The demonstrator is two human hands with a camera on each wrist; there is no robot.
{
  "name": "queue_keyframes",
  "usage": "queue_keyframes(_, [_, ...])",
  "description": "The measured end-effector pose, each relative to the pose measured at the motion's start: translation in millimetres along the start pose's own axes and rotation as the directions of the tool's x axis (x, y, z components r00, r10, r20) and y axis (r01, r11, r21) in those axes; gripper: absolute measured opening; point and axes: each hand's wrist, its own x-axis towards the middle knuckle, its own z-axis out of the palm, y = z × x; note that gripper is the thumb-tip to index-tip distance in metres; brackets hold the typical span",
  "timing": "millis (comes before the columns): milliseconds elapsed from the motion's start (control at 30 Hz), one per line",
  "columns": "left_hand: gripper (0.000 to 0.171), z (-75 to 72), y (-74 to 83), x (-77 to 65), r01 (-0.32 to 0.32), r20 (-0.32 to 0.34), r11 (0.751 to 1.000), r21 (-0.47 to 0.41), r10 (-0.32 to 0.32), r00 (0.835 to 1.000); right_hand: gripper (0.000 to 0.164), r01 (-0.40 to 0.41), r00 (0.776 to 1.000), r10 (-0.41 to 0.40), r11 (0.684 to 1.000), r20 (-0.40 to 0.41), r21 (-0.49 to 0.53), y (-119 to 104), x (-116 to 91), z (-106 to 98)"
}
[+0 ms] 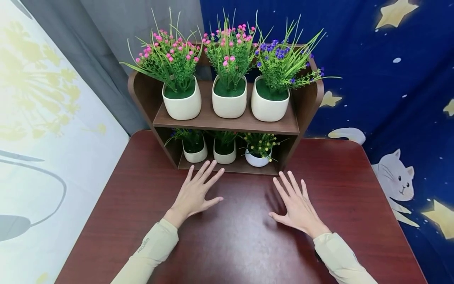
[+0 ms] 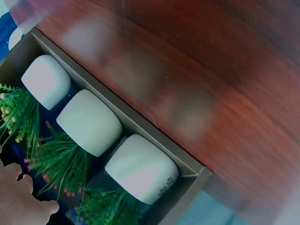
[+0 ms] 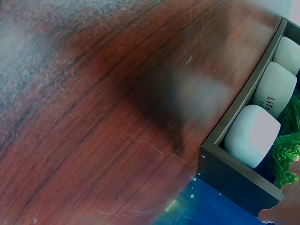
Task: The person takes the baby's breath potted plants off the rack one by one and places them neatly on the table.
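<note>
Both hands are held palm down over the table, fingers spread and nothing in them. The left hand point(image 1: 194, 196) has its fingertips near the lower shelf front, close to a white pot point(image 1: 194, 156) with dark foliage. To the right, the right hand point(image 1: 296, 207) points toward the lower right corner of the brown two-tier shelf point(image 1: 227, 125). Nearest it on the lower tier is a white pot with yellow flowers point(image 1: 260, 152). In the left wrist view, fingertips point(image 2: 23, 197) show at the lower left; in the right wrist view, part of the hand point(image 3: 286, 206) shows at the lower right.
On the upper tier stand white pots with pink flowers point(image 1: 182, 103), pink flowers point(image 1: 229, 101) and purple flowers point(image 1: 270, 104). Another white pot point(image 1: 225, 154) is in the middle below. The reddish-brown table point(image 1: 234, 244) meets a blue starry curtain point(image 1: 383, 98) and a pale curtain point(image 1: 53, 118).
</note>
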Motion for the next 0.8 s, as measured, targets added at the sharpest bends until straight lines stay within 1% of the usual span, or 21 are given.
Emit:
queue_keyframes(67, [0.078,-4.4,-4.1,-0.7,0.002,-0.018,1.000,-0.002,-0.002,1.000,0.100,0.001,1.000,-0.001,1.000,0.003,0.004,-0.9,-0.2,0.1])
queue_keyframes(133, [0.078,-11.3,-10.4,-0.1,0.000,-0.053,1.000,-0.014,-0.001,0.999,0.100,0.003,1.000,-0.003,1.000,-0.001,0.006,-1.3,-0.4,0.2])
queue_keyframes(200, [0.077,-21.1,-20.1,2.6,-0.009,-0.115,1.000,-0.015,0.007,0.993,0.100,0.002,1.000,-0.002,1.000,-0.007,0.008,-1.1,-0.4,0.4])
queue_keyframes(233, [0.076,-27.1,-25.9,4.8,-0.015,-0.159,1.000,-0.015,0.013,0.987,0.100,0.003,1.000,-0.003,1.000,-0.012,0.005,-0.8,-0.1,0.6])
queue_keyframes(267, [0.076,-33.6,-32.3,7.3,-0.024,-0.212,1.000,-0.011,0.021,0.977,0.100,0.003,1.000,-0.003,1.000,-0.013,0.004,-0.3,0.1,0.7])
queue_keyframes(300, [0.075,-40.7,-39.1,9.7,-0.033,-0.262,0.999,0.000,0.032,0.965,0.100,0.004,1.000,-0.004,1.000,-0.017,0.002,0.1,0.5,0.7])
queue_keyframes(333, [0.074,-48.1,-46.3,12.5,-0.044,-0.313,0.999,0.015,0.046,0.949,0.100,0.002,1.000,-0.002,1.000,-0.019,0.004,0.4,0.3,0.6])
queue_keyframes(400, [0.073,-63.8,-59.0,18.0,-0.051,-0.402,0.998,0.047,0.066,0.913,0.099,0.001,1.000,-0.001,1.000,-0.022,0.006,0.6,-0.1,0.5])
queue_keyframes(500, [0.069,-85.5,-75.3,22.5,-0.037,-0.510,0.996,0.083,0.075,0.857,0.099,0.001,1.000,0.000,1.000,-0.018,0.018,0.0,-0.9,0.6])
queue_keyframes(567, [0.065,-98.6,-83.4,24.7,-0.014,-0.576,0.996,0.086,0.062,0.815,0.099,0.003,1.000,-0.003,1.000,-0.018,0.022,-0.7,-1.0,0.9])
queue_keyframes(667, [0.059,-115.1,-92.6,26.9,0.008,-0.663,0.998,0.062,0.036,0.748,0.099,0.006,1.000,-0.005,1.000,-0.016,0.018,-1.4,-0.6,1.2])
queue_keyframes(700, [0.058,-119.8,-94.9,27.6,0.012,-0.682,0.999,0.051,0.026,0.731,0.099,0.007,1.000,-0.007,1.000,-0.018,0.016,-1.5,-0.5,1.2])
queue_keyframes(733, [0.056,-123.9,-97.2,28.3,0.013,-0.694,0.999,0.040,0.019,0.719,0.099,0.007,1.000,-0.006,1.000,-0.019,0.012,-1.7,-0.4,1.1])
queue_keyframes(800, [0.055,-130.8,-101.2,29.3,0.016,-0.709,1.000,0.024,0.006,0.705,0.099,0.005,1.000,-0.005,1.000,-0.018,0.008,-2.4,-0.3,1.0])
